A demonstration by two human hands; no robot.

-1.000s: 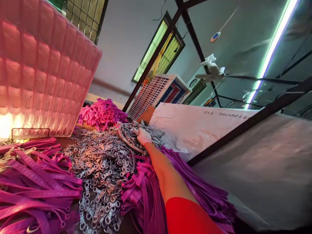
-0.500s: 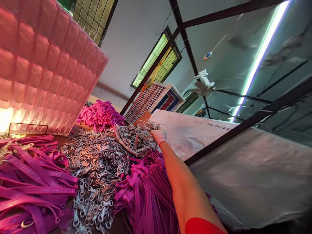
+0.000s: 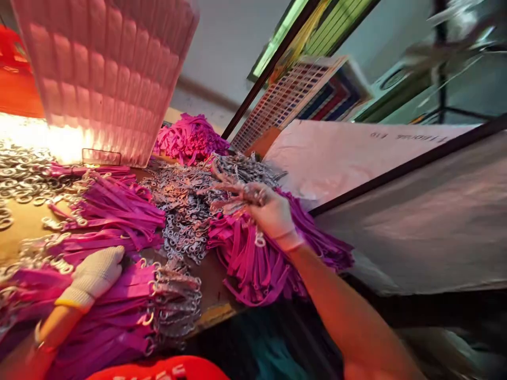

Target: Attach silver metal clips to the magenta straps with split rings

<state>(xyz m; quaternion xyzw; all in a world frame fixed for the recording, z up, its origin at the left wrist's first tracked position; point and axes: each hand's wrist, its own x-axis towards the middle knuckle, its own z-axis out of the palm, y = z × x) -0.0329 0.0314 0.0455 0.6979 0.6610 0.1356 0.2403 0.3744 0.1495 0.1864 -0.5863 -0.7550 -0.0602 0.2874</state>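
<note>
Right hand (image 3: 273, 214): grip closed on metal link bunch (image 3: 233, 198), held over purple straps (image 3: 253, 258). Left hand (image 3: 99, 272) on ring-ended straps (image 3: 106, 324) across tabletop (image 3: 212, 282); can't tell if that grip's clenched. Link pile (image 3: 184, 208) sits between.

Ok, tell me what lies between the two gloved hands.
In the head view, going from the left hand to the right hand: purple straps, then part of the heap of metal links, then another purple bunch.
</note>
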